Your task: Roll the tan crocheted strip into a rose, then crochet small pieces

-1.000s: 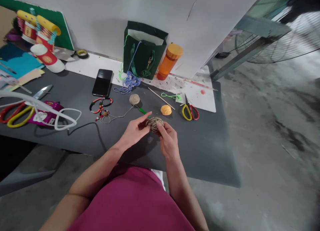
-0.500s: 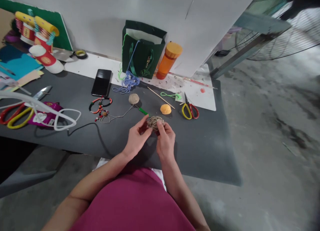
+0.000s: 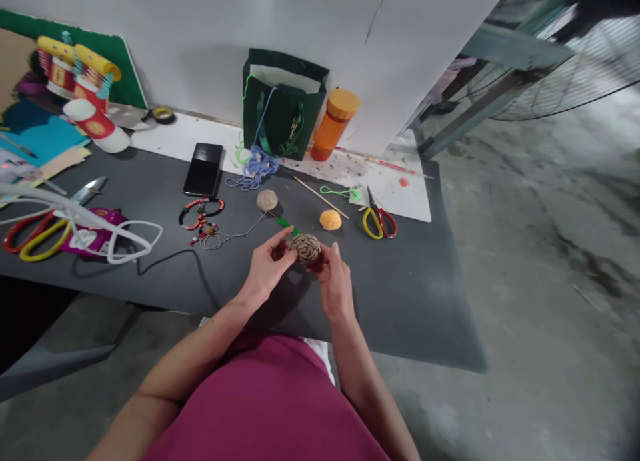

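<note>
While both hands [image 3: 300, 271] grip the twine ball [image 3: 305, 247], its underside seems hidden.

A dark grey matte tabletop [image 3: 415, 301] stands against a plain white wall [image 3: 200, 34], above a stained grey concrete floor [image 3: 550, 281]. To the right, a grey metal frame [image 3: 480, 111] and the round wire guard of a fan [image 3: 590, 68] sit in soft, even light. A green board [image 3: 131, 81] leans at far left.
</note>
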Motion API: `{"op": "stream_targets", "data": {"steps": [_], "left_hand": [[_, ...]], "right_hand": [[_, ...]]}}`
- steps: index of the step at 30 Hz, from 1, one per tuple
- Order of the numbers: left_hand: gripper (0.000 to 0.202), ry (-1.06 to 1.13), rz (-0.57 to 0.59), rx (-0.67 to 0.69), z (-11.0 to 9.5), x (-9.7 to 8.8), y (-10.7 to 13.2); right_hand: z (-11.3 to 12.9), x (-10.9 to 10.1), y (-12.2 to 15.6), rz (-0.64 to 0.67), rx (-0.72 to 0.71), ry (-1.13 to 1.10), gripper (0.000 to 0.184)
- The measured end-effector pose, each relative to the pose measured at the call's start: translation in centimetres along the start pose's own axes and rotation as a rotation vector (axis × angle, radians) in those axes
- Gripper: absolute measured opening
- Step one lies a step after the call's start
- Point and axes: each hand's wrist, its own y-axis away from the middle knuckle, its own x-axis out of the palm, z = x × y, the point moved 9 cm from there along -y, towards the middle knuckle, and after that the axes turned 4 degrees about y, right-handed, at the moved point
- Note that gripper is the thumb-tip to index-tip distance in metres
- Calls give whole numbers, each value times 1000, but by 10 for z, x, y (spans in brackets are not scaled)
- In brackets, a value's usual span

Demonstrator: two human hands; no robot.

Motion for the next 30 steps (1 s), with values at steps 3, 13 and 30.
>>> {"op": "stream_targets", "data": {"steps": [3, 13, 30], "left_hand": [[55, -41, 11, -3, -1, 1, 0], [51, -13, 96, -49, 2, 17, -5], [56, -87, 148, 42, -12, 37, 1]], "right_hand": [[8, -2, -1, -16, -42, 34, 41], [3, -13, -12, -92, 13, -144, 39], [13, -22, -11, -70, -24, -123, 46]]}}
